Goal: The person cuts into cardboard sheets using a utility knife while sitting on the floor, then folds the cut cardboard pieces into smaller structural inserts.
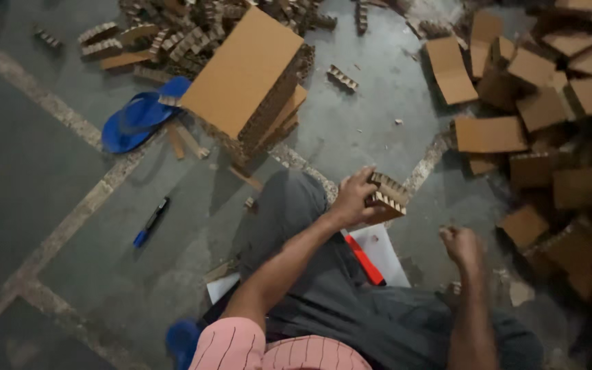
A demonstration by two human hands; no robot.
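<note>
The left hand (352, 199) clamps a small honeycomb cardboard block (386, 193) above the raised knee; the right hand (462, 245) is fisted, its contents hidden; the block's crushable edges could likely buckle under a tight squeeze, or it could slip onto the floor (378, 123).

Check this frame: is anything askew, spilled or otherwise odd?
Yes. A blue sandal lies wedged against the cardboard stack, which leans unevenly. A marker pen lies loose on the floor. Cardboard scraps lie scattered at right.
</note>
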